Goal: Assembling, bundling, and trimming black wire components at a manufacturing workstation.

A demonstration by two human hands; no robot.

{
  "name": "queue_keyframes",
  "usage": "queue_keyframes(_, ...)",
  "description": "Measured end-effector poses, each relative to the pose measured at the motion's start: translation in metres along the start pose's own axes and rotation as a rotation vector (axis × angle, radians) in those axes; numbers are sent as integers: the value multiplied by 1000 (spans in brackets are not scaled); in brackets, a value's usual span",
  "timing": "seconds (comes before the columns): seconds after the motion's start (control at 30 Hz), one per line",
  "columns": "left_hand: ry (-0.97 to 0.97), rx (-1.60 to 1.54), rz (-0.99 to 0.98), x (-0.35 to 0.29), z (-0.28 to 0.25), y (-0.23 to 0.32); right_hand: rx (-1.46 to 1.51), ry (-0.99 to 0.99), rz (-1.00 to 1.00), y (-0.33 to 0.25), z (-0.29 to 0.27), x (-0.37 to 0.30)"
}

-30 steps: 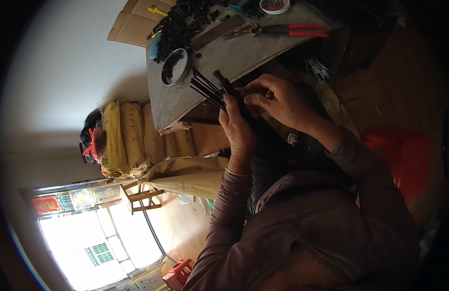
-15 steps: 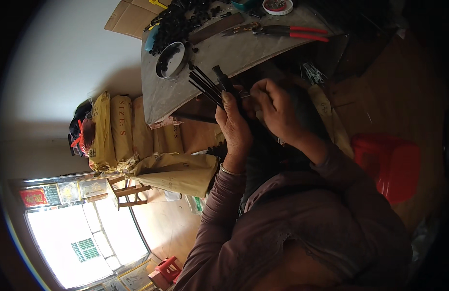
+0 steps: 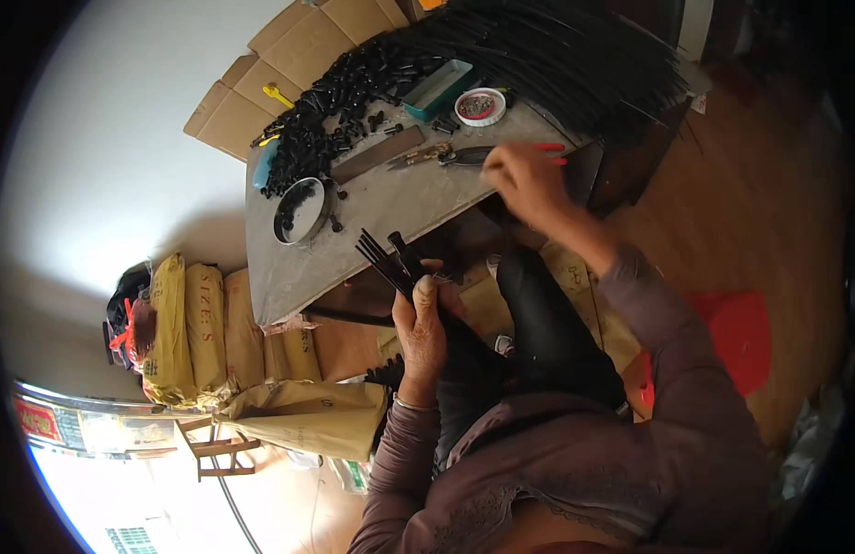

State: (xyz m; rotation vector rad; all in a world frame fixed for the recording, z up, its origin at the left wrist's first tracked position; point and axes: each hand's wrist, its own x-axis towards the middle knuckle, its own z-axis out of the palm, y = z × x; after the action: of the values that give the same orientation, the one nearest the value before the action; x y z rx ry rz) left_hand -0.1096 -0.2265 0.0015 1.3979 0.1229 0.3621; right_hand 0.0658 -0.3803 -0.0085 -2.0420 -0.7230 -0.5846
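A grey table [image 3: 400, 208] carries a heap of black caps [image 3: 339, 102], a round tin [image 3: 300, 210], a teal tray [image 3: 438, 88] and a bundle of long rods [image 3: 566, 55]. The left hand [image 3: 423, 328] grips black sticks [image 3: 386, 258] below its edge, fingers closed round them. The right hand [image 3: 524, 180] rests on red-handled pliers [image 3: 501, 152], fingers curled

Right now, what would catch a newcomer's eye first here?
A fan of black rods spreads over the far end of the grey table, beside a heap of small black caps. The left hand grips a bundle of rods, and the right hand reaches the red-handled pliers.
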Motion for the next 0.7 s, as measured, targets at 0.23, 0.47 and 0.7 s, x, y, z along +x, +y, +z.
queue_keyframes(0.23,12,-111,-144,6,-7,-3,-411,-176,-388,70,5,28)
queue_keyframes(0.47,214,-104,-168,13,-11,-6,129,-316,-2,15,-15,-9)
queue_keyframes(0.7,205,-135,-137,17,-13,-11,88,-346,-99,-37,-17,-77)
